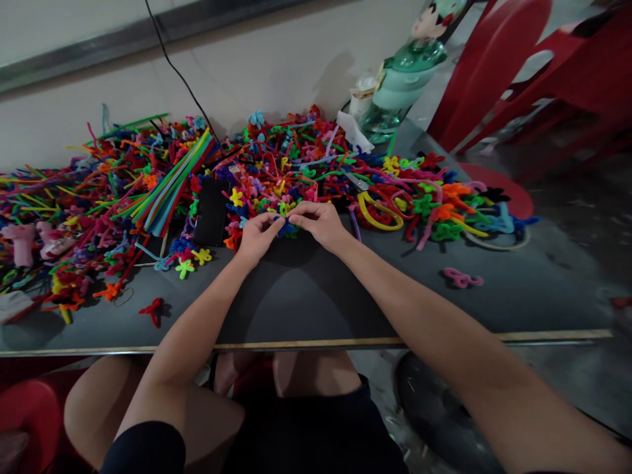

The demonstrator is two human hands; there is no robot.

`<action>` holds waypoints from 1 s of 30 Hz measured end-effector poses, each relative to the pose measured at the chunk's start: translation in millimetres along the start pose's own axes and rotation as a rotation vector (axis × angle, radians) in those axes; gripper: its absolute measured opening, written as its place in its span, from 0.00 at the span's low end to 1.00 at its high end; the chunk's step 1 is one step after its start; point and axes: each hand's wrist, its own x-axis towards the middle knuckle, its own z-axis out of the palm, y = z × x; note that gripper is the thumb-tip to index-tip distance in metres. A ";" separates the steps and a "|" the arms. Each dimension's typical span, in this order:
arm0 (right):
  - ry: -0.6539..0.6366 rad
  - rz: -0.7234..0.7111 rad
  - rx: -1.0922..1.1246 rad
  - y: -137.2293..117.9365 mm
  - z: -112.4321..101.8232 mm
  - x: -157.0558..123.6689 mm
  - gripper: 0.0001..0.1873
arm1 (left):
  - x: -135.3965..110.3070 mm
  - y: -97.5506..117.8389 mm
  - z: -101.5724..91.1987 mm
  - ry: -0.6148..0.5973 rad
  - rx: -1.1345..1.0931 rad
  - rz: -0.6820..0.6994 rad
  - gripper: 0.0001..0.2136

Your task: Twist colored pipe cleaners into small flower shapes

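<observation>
Both my hands meet at the near edge of a heap of bent pipe cleaners [266, 178]. Between my fingertips is a small dark blue pipe cleaner piece [283, 228], partly covered by the fingers. My left hand [257, 236] pinches it from the left with thumb and forefinger. From the right, my right hand [320, 225] closes thumb and forefinger on the same piece. A yellow pipe cleaner flower [236, 197] lies just beyond my left hand. To the right of my right hand rest scissors with yellow handles [378, 212].
A black phone [211, 212] and a bundle of straight pipe cleaners [172, 187] lie left of my hands. A green bottle [402, 89] stands at the back right. A pink twisted piece [463, 278] and a red one [154, 311] lie nearer the table's front edge [316, 343]. Red chairs [488, 66] stand beyond.
</observation>
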 end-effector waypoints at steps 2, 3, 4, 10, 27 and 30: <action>0.055 -0.018 -0.053 0.3 -0.3 0.2 0.15 | 1.4 -1.4 -0.3 0.057 -0.020 -0.010 0.14; 0.077 -0.026 -0.079 0.5 -0.4 0.1 0.14 | 2.2 -2.2 -0.8 0.080 -0.027 -0.015 0.15; 0.090 -0.035 -0.101 0.8 -0.4 -0.3 0.14 | 3.0 -3.2 -1.5 0.098 -0.029 -0.017 0.15; 0.012 -0.019 -0.119 2.1 1.6 -2.5 0.15 | 6.6 -7.5 -5.2 0.178 0.022 -0.031 0.09; -0.088 -0.073 -0.034 4.7 -2.1 1.0 0.08 | 0.5 1.0 -8.0 -0.075 0.116 0.012 0.14; -0.093 -0.086 -0.047 3.6 -3.5 0.9 0.07 | 0.2 2.5 -8.1 -0.105 0.120 -0.006 0.15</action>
